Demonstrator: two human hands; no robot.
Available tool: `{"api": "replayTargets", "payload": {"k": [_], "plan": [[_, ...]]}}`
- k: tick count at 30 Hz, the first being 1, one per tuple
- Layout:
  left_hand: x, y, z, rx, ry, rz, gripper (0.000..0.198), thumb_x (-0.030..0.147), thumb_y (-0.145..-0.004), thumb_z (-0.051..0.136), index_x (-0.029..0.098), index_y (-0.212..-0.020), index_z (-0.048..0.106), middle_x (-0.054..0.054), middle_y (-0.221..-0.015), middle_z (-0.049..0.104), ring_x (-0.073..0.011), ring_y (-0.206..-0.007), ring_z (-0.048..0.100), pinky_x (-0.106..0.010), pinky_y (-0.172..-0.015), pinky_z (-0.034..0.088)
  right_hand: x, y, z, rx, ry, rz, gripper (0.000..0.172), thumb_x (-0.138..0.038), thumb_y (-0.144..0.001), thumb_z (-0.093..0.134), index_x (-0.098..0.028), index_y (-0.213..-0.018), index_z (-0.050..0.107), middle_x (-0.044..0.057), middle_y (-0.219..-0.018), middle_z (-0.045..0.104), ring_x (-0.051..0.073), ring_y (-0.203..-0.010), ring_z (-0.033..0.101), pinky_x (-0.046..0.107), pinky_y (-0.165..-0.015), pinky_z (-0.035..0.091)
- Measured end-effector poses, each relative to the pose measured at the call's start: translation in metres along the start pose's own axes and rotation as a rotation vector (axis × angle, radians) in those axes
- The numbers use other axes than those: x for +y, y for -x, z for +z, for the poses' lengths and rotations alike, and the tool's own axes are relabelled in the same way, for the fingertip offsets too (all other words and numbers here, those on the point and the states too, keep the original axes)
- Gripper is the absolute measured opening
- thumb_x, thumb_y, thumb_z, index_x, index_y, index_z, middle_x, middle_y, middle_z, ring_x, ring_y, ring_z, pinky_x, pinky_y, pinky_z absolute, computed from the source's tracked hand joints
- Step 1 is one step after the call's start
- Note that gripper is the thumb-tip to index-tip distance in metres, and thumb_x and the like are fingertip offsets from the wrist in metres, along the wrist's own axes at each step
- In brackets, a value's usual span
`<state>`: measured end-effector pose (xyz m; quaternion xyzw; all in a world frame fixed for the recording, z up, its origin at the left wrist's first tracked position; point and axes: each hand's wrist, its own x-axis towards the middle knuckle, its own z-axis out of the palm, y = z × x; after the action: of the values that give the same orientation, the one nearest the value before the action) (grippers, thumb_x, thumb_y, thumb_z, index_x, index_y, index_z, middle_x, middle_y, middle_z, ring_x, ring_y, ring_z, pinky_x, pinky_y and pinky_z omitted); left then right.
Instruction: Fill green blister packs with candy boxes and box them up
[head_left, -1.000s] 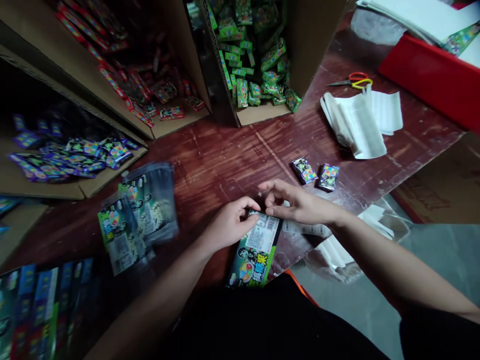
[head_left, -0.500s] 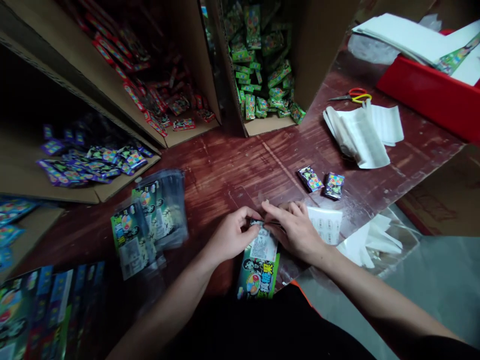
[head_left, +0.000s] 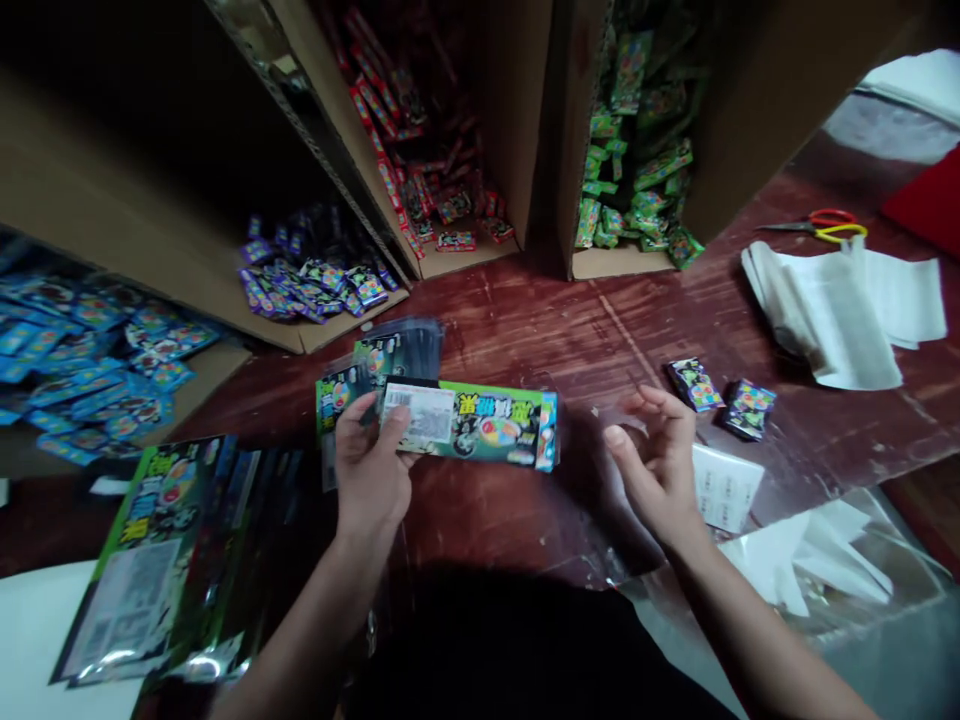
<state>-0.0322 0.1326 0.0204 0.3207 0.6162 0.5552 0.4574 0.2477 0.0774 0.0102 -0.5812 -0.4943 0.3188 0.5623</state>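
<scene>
A long green-and-black candy package (head_left: 495, 428) with a printed white label lies sideways in my left hand (head_left: 375, 460). My left thumb presses on the label end, and the other end points right over the table. To the right, my right hand (head_left: 656, 465) is raised with its fingers apart and holds nothing. Just beyond it lie two small purple-and-black candy packets (head_left: 694, 384). Beside its wrist is a sheet of round stickers (head_left: 727, 488). Partly behind the left hand rests a pile of clear printed sleeves (head_left: 409, 345).
Open cartons hold blue packets (head_left: 112, 340), purple packets (head_left: 315, 285), red packets (head_left: 431, 190) and green packets (head_left: 637, 205). Filled packages (head_left: 142, 540) are stacked at lower left. At right are scissors (head_left: 817, 226), white strips (head_left: 832, 310) and a clear bag of paper scraps (head_left: 825, 560).
Both hands were together at the package's end. Now my left hand has turned the package sideways and carried it left, while my right hand has let go and moved right. The view has shifted left.
</scene>
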Motion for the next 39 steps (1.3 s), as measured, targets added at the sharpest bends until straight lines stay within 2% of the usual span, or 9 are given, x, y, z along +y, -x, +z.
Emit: {"api": "replayTargets", "payload": {"k": [4,8,13,17,21,24,31,35,39], "plan": [[-0.012,0.033,-0.003,-0.093,-0.082,0.041,0.063,0.039,-0.091,0.065,0.040,-0.146,0.033,-0.003,-0.131,0.064,-0.0197,-0.113,0.067,-0.030,-0.086,0.057,-0.001,0.005,0.035,0.010,-0.121,0.074,0.058,-0.038,-0.089,0.072,-0.036,-0.134,0.036,0.006,-0.120,0.053,0.020,-0.107,0.064,0.034,-0.085,0.059],[-0.024,0.056,-0.020,-0.387,-0.240,0.020,0.071,0.036,-0.089,0.070,0.035,-0.151,0.036,-0.006,-0.141,0.059,-0.0224,-0.122,0.062,-0.034,-0.099,0.053,0.005,-0.006,0.043,0.052,-0.143,0.030,0.048,-0.034,-0.090,0.070,-0.034,-0.128,0.040,0.002,-0.108,0.054,0.017,-0.096,0.064,0.032,-0.083,0.059],[-0.024,0.054,-0.026,-0.777,-0.372,-0.094,0.026,0.036,-0.085,0.075,0.020,-0.103,0.065,-0.006,-0.107,0.070,-0.0223,-0.101,0.069,-0.036,-0.093,0.054,0.005,-0.008,0.034,-0.286,-0.044,-0.045,0.062,-0.031,-0.092,0.068,-0.034,-0.145,0.035,0.008,-0.127,0.053,0.018,-0.098,0.064,0.040,-0.089,0.059],[-0.019,0.052,-0.003,-0.736,-0.216,-0.058,0.057,0.028,-0.088,0.073,0.027,-0.138,0.046,-0.008,-0.127,0.062,-0.0199,-0.104,0.068,-0.035,-0.091,0.056,0.002,-0.003,0.044,-0.369,0.002,-0.163,0.061,-0.026,-0.096,0.063,-0.038,-0.149,0.037,0.010,-0.141,0.047,0.020,-0.103,0.065,0.047,-0.098,0.056],[-0.022,0.046,0.013,-0.826,-0.099,-0.033,0.075,0.023,-0.093,0.065,0.034,-0.156,0.024,-0.011,-0.143,0.052,-0.0206,-0.111,0.066,-0.038,-0.097,0.055,0.014,0.004,0.061,-0.123,-0.003,-0.162,0.076,-0.028,-0.090,0.071,-0.040,-0.152,0.029,0.011,-0.159,0.029,0.026,-0.125,0.057,0.047,-0.102,0.056],[-0.030,0.041,0.012,-0.847,-0.090,-0.024,0.068,0.021,-0.092,0.066,0.032,-0.150,0.033,-0.011,-0.142,0.052,-0.0222,-0.113,0.066,-0.038,-0.097,0.056,0.028,0.015,0.069,0.014,-0.012,-0.152,0.078,-0.026,-0.089,0.071,-0.038,-0.152,0.027,0.011,-0.155,0.034,0.022,-0.123,0.059,0.047,-0.102,0.056],[-0.031,0.027,0.004,-0.846,-0.245,-0.008,0.027,0.030,-0.095,0.065,0.025,-0.119,0.056,-0.008,-0.127,0.064,-0.0231,-0.116,0.064,-0.042,-0.102,0.050,0.038,0.033,0.063,-0.049,0.192,-0.338,0.077,-0.012,-0.090,0.066,-0.036,-0.153,0.028,0.006,-0.114,0.062,0.025,-0.112,0.063,0.057,-0.103,0.052],[-0.022,0.020,0.011,-0.752,-0.329,0.126,0.013,0.034,-0.099,0.060,0.023,-0.104,0.067,-0.007,-0.154,0.048,-0.0263,-0.144,0.044,-0.046,-0.121,0.029,0.034,0.030,0.060,0.019,0.246,-0.428,0.085,-0.012,-0.088,0.069,-0.040,-0.155,0.025,0.010,-0.134,0.053,0.028,-0.119,0.061,0.060,-0.104,0.051],[-0.023,0.025,0.016,-0.733,-0.249,0.058,0.014,0.034,-0.098,0.061,0.023,-0.102,0.068,-0.007,-0.154,0.049,-0.0258,-0.135,0.054,-0.045,-0.116,0.038,0.036,0.033,0.056,-0.027,0.162,-0.290,0.087,-0.016,-0.092,0.064,-0.038,-0.159,0.013,0.013,-0.142,0.045,0.025,-0.109,0.068,0.054,-0.101,0.055]]}}
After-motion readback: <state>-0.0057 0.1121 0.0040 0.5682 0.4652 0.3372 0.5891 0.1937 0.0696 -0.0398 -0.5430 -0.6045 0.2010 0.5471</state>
